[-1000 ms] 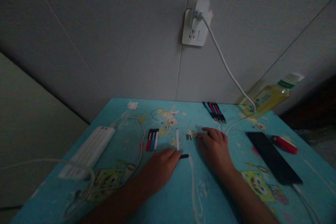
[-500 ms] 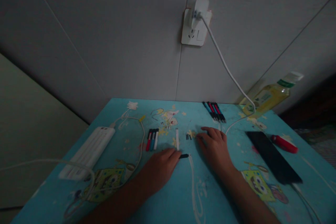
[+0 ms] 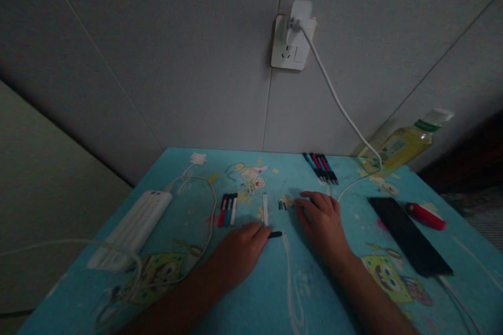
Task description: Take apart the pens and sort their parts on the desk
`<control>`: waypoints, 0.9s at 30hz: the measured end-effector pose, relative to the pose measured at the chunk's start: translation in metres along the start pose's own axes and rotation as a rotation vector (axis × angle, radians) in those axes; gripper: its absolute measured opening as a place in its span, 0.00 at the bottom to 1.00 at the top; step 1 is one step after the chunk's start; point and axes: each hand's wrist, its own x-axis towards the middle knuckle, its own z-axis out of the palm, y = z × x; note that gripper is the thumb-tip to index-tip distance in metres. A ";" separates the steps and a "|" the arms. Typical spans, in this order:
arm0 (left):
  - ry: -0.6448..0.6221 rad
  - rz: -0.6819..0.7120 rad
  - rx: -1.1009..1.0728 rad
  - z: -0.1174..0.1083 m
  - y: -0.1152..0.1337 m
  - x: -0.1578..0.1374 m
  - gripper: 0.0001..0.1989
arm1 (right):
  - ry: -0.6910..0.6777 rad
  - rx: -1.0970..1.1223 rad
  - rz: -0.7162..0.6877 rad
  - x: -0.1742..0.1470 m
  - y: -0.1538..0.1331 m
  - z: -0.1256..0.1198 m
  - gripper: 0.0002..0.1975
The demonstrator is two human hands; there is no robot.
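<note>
My left hand [image 3: 245, 246] rests on the blue tabletop, its fingers closed round a pen part; a black end [image 3: 275, 234] pokes out to the right. Thin white pen refills [image 3: 265, 209] lie just beyond those fingers. My right hand [image 3: 321, 219] is on the table farther right, thumb and forefinger brought together; whatever is between them is too small to make out. Beside its fingertips are small dark pieces [image 3: 282, 205]. To the left, red, blue and white pen barrels [image 3: 228, 210] lie in a row.
Several assembled pens [image 3: 320, 167] lie near the wall. A white power strip [image 3: 131, 227] and cables are on the left. At right are a black phone-like slab [image 3: 408, 235], a red object [image 3: 425, 216] and a tilted bottle of yellow liquid [image 3: 404, 146]. A charger [image 3: 299, 18] hangs from the wall socket.
Almost nothing differs. Both hands keep their places and grips; the whole view has shifted very slightly.
</note>
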 end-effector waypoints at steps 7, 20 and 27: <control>0.045 0.030 0.029 -0.002 0.001 0.001 0.07 | -0.250 0.394 -0.199 -0.014 -0.033 -0.011 0.10; 0.106 0.065 0.089 0.004 -0.004 -0.002 0.08 | -0.328 0.393 -0.194 -0.024 -0.035 0.000 0.12; 0.007 0.033 -0.071 0.006 -0.011 0.001 0.07 | -0.301 0.400 -0.246 -0.021 -0.037 -0.001 0.08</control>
